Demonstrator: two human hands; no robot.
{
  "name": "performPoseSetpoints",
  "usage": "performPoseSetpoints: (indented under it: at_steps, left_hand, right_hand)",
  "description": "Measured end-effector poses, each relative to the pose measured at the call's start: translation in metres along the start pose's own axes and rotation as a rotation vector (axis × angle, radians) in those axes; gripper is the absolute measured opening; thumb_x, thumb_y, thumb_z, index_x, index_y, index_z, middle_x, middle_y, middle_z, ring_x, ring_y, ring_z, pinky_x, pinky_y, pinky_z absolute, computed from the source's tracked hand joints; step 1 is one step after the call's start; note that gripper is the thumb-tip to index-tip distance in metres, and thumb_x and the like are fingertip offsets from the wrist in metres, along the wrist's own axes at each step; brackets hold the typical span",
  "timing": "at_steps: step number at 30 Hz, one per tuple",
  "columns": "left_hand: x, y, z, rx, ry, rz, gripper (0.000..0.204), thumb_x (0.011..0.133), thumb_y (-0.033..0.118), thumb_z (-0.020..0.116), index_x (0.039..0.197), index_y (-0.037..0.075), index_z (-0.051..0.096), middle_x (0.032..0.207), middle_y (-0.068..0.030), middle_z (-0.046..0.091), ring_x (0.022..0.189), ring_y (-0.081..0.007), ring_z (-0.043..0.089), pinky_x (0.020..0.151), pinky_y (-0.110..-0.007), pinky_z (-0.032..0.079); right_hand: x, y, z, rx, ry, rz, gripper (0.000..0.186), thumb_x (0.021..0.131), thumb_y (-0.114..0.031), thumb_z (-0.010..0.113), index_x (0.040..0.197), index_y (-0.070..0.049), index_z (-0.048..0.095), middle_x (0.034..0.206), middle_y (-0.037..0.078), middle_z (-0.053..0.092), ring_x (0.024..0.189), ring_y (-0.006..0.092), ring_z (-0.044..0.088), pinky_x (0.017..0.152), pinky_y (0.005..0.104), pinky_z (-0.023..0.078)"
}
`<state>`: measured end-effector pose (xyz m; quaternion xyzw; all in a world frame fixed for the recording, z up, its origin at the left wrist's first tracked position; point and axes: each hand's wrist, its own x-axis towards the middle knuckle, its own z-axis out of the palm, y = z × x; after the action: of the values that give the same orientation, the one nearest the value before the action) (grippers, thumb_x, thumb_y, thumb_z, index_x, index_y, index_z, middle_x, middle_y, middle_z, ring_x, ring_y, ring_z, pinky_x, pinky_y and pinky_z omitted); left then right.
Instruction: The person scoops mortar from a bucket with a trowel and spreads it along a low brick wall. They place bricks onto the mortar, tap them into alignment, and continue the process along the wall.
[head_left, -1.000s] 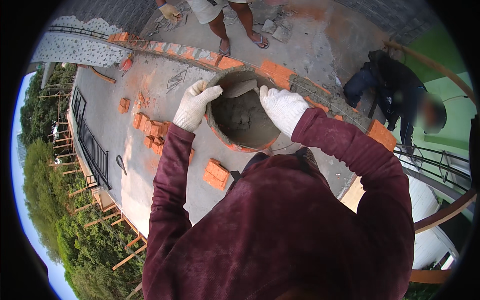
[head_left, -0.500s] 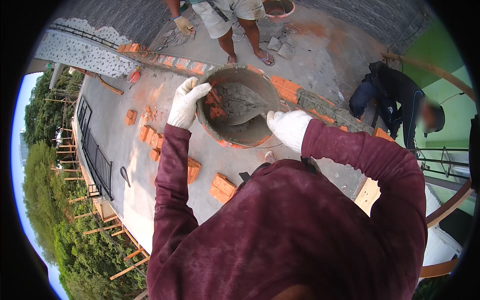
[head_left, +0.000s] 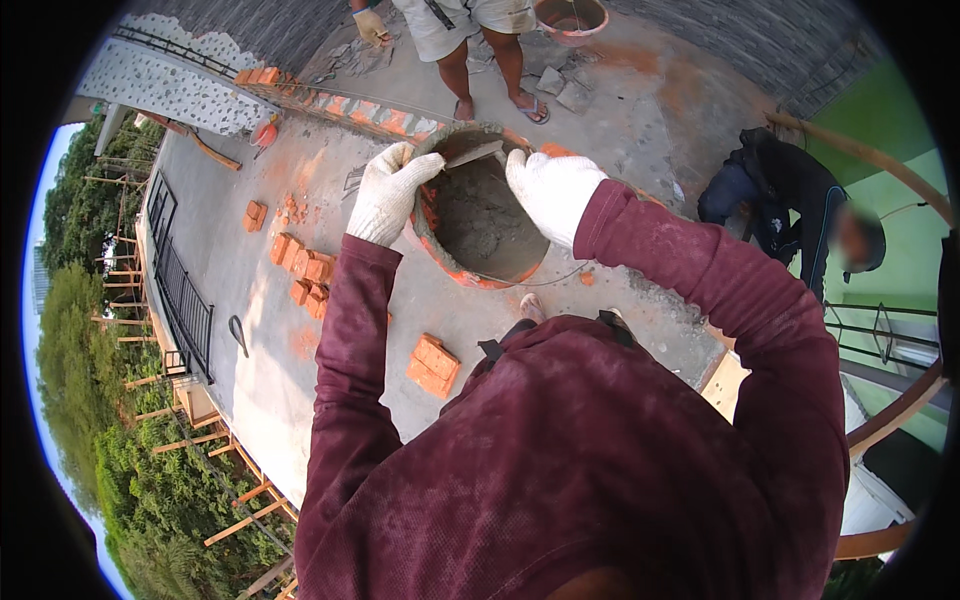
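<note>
My left hand (head_left: pixel 390 195), in a white knit glove, is closed on the left rim of a round mortar bucket (head_left: pixel 424 237). Grey wet mortar (head_left: pixel 485 215) lies inside, and orange shows through on the bucket's caked wall. In my right hand (head_left: pixel 555 197), also gloved, is a trowel (head_left: pixel 474 154). Its blade is up at the bucket's far rim, above the mortar, and its handle is mostly hidden by my fingers. The bucket is tilted, with its mouth turned toward me.
A low brick wall (head_left: pixel 352 110) runs behind the bucket. Orange bricks (head_left: pixel 433 366) lie in stacks on the concrete floor. One person (head_left: pixel 455 40) stands beyond the wall near another bucket (head_left: pixel 571 22); a second person (head_left: pixel 790 190) crouches at right. A black metal railing (head_left: pixel 182 285) lies at left.
The trowel has risen from the mortar to the far rim as my right hand moved left and away from me. My left hand shifted slightly right, still on the rim, and the bucket's tilt changed.
</note>
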<state>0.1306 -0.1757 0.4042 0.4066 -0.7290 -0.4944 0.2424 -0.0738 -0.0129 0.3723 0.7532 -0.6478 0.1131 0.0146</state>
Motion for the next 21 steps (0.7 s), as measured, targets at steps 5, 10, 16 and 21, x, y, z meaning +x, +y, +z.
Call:
performPoseSetpoints:
  at_steps: [5,10,16,21]
  left_hand:
    - [0.009,-0.021,0.02,-0.062,0.12,0.107,0.038,0.085,0.024,0.078,0.07,0.009,0.046,0.069,0.0059,0.043,0.066,-0.0063,0.039,0.059,-0.028,0.036]
    - [-0.006,-0.022,0.02,0.027,0.048,0.053,0.039,0.084,0.023,0.078,0.069,0.009,0.044,0.067,0.0049,0.042,0.065,-0.0064,0.039,0.058,-0.027,0.036]
    - [-0.008,0.037,0.058,0.162,-0.139,0.186,0.04,0.083,0.026,0.077,0.07,0.007,0.044,0.066,0.0034,0.04,0.064,-0.0079,0.04,0.058,-0.029,0.038]
    - [0.011,0.07,0.072,0.101,-0.232,0.243,0.038,0.082,0.022,0.08,0.071,0.007,0.046,0.067,0.0045,0.041,0.067,-0.0065,0.041,0.059,-0.028,0.037]
  right_hand:
    - [-0.033,-0.003,0.059,-0.059,-0.425,0.024,0.043,0.085,-0.004,0.059,0.119,0.021,0.051,0.082,0.029,0.071,0.077,0.0381,0.075,0.064,0.0431,0.059]
    - [-0.056,0.007,0.023,0.241,-0.313,0.083,0.035,0.086,-0.01,0.06,0.108,0.016,0.054,0.076,0.028,0.068,0.072,0.0437,0.071,0.065,0.0496,0.057]
    - [-0.059,0.054,0.039,0.397,-0.422,0.301,0.036,0.09,-0.02,0.061,0.111,0.009,0.058,0.078,0.027,0.068,0.066,0.0415,0.069,0.064,0.0487,0.056]
    - [-0.072,0.074,-0.012,1.021,-0.749,0.528,0.026,0.094,-0.025,0.063,0.105,-0.002,0.057,0.069,0.009,0.059,0.051,0.0176,0.06,0.039,0.0349,0.048]
